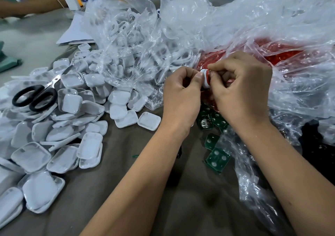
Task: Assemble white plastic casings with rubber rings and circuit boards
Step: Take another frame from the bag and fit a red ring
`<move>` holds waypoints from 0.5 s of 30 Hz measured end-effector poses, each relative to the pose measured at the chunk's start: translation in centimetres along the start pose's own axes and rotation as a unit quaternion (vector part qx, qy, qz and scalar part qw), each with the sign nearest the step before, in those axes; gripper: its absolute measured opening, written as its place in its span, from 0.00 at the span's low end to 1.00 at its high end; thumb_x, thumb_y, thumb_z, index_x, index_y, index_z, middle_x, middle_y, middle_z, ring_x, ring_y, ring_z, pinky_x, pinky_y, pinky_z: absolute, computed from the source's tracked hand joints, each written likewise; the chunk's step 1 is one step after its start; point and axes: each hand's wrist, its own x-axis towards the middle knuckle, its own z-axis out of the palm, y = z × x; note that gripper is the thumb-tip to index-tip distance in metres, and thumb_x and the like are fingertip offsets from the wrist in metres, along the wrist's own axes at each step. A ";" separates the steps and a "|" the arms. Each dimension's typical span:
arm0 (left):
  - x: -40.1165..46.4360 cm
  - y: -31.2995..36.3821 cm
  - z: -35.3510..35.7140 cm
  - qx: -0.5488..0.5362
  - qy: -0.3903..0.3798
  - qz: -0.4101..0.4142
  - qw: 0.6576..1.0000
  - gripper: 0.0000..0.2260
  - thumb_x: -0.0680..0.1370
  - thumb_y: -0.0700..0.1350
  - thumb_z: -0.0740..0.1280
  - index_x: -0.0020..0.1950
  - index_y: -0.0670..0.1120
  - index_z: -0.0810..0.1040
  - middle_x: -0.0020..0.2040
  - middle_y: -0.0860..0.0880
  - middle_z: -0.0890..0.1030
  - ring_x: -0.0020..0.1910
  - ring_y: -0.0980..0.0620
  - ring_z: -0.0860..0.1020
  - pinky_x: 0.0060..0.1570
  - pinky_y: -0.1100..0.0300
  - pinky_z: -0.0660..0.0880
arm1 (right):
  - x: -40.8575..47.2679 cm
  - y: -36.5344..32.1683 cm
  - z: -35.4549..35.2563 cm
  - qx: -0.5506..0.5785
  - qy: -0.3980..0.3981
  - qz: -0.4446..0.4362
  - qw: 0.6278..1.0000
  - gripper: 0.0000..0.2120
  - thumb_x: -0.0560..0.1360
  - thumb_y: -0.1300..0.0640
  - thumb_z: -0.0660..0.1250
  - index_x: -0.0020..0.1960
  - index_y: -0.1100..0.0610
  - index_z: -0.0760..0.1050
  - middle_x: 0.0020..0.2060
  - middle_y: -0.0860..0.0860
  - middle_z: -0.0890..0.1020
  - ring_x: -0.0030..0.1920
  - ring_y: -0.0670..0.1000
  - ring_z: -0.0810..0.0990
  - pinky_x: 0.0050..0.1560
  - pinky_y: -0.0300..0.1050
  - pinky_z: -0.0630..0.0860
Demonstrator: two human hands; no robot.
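Observation:
My left hand (182,92) and my right hand (241,83) meet at mid-frame, both pinching one small white plastic casing (205,79) with a red rubber ring on it. Most of the casing is hidden by my fingers. Behind my right hand lies a clear bag of red rubber rings (282,54). Green circuit boards (218,158) lie on the cloth below my hands, some under plastic film. A big heap of white casing halves (72,123) covers the left side of the table.
Black-handled scissors (36,96) rest on the white heap at left. Crumpled clear plastic bags (208,18) fill the back and right. Another person's arm (27,5) and a white charger (72,1) are at the far left back. Grey-brown cloth (126,163) covers the table.

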 end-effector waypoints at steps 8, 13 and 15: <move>0.0 -0.6 -0.2 0.014 0.019 0.045 0.999 0.09 0.81 0.38 0.67 0.42 0.35 0.77 0.43 0.30 0.80 0.46 0.28 0.79 0.50 0.31 0.78 | 0.0 -0.3 0.3 -0.013 0.000 -0.029 0.999 0.05 0.73 0.68 0.72 0.45 0.63 0.87 0.39 0.54 0.84 0.39 0.47 0.76 0.42 0.32 0.67; 0.0 -0.7 -0.3 0.008 0.022 0.053 0.998 0.08 0.80 0.37 0.68 0.42 0.35 0.77 0.43 0.29 0.80 0.45 0.28 0.79 0.50 0.30 0.78 | 0.0 -0.2 0.4 -0.002 -0.008 -0.035 0.999 0.05 0.72 0.69 0.71 0.44 0.63 0.86 0.39 0.54 0.84 0.38 0.47 0.76 0.40 0.32 0.67; 0.0 -0.7 -0.4 0.007 0.021 0.052 0.998 0.08 0.81 0.36 0.68 0.42 0.35 0.78 0.43 0.29 0.79 0.43 0.29 0.79 0.51 0.29 0.77 | -0.1 0.0 0.4 0.008 -0.017 -0.035 0.999 0.05 0.72 0.69 0.72 0.44 0.64 0.86 0.39 0.54 0.84 0.38 0.47 0.76 0.40 0.30 0.67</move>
